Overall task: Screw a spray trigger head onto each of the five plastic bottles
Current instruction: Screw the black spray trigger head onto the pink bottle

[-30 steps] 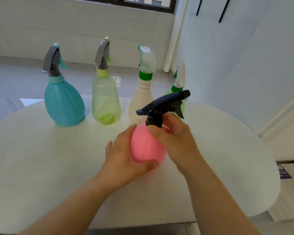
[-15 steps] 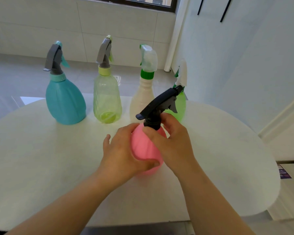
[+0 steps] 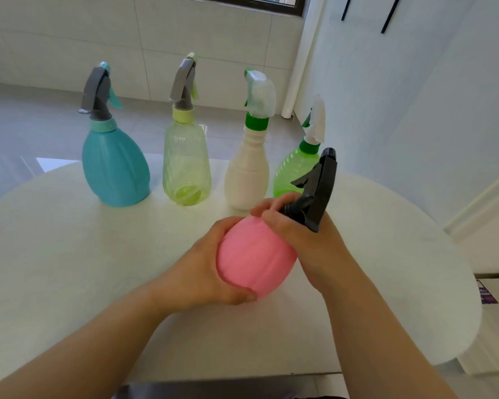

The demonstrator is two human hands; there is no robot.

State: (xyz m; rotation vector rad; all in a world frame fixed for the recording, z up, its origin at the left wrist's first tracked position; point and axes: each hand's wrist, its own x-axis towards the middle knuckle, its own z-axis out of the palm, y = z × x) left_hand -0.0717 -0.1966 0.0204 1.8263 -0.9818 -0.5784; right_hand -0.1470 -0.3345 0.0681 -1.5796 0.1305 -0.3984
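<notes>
A pink bottle [image 3: 254, 254] is tilted away from me over the white table [image 3: 69, 254]. My left hand [image 3: 202, 272] grips its body from the left and below. My right hand [image 3: 303, 234] pinches the collar of the black trigger head [image 3: 317, 188] on the bottle's neck, the nozzle pointing up and to the right. Behind stand a teal bottle [image 3: 114, 168], a clear yellow-green bottle [image 3: 186, 165], a white bottle [image 3: 248, 174] and a green bottle [image 3: 294, 171], each with a trigger head on top.
The round table's right edge [image 3: 470, 283] curves near a white wall. A tiled floor and a low wall lie behind the row of bottles. A small purple-printed item [image 3: 487, 295] lies on a surface at the far right.
The pink bottle has tipped from upright to leaning away and right. The black trigger head has turned, its nozzle now pointing up-right instead of left. Both hands keep their hold.
</notes>
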